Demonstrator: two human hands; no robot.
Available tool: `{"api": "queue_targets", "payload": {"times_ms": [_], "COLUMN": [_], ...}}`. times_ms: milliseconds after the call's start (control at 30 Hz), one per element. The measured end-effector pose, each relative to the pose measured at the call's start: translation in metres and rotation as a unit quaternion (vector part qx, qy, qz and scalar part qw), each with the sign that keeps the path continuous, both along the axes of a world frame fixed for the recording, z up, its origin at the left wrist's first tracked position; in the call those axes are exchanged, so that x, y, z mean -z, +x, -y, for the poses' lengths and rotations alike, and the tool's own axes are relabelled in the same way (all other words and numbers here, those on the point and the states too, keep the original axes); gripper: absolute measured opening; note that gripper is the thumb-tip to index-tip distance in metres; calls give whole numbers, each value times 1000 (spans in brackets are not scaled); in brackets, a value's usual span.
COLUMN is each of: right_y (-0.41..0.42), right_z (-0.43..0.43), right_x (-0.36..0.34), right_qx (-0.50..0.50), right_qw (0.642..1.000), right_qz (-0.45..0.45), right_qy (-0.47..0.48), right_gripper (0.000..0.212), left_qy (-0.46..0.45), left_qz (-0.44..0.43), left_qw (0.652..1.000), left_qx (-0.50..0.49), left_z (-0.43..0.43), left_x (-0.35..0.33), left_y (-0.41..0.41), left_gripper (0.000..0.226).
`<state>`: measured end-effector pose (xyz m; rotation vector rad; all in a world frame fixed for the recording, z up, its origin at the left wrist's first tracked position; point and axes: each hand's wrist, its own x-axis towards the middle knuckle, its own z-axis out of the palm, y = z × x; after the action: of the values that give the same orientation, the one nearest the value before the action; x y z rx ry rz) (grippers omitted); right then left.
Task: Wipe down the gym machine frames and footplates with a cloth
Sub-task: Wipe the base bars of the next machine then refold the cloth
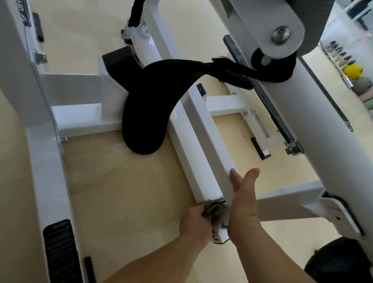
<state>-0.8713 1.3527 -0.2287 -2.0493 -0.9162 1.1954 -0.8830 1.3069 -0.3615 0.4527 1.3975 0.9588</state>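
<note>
Cleaning under way on a white gym machine frame (199,142).
The right hand (243,198), fingers straight, braces the frame's near end; just left of it, the left hand (195,219) clutches the cloth (217,212) against that end, apparently to wipe it.

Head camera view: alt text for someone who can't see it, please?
A left hand grips a grey cloth at the end of a white gym machine bar, the open right hand beside it. A black strap hangs beyond.
</note>
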Motion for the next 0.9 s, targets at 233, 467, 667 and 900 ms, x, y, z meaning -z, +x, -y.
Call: {"api": "queue_targets", "payload": {"times_ms": [233,467,667,900], "right_y": [11,37,71,74], "right_z": [44,105,116,105], "right_x": [12,60,77,70], "right_qx": [-26,29,70,122], "right_qw": [977,973,974,961], "right_qz": [191,121,76,-212], "right_qy": [85,-196,-201,-127], "right_gripper": [88,82,81,57], "left_qy": [87,92,154,106], "left_qz": [2,-16,-110,-41], "left_qw": [993,996,972,973], "left_qx": [-83,-10,140,199], "left_z": [-62,-73,-10,21], "left_x": [-34,-65,-38,-43], "left_y": [-62,-35,-12,-17], "left_gripper": [44,54,41,26]}}
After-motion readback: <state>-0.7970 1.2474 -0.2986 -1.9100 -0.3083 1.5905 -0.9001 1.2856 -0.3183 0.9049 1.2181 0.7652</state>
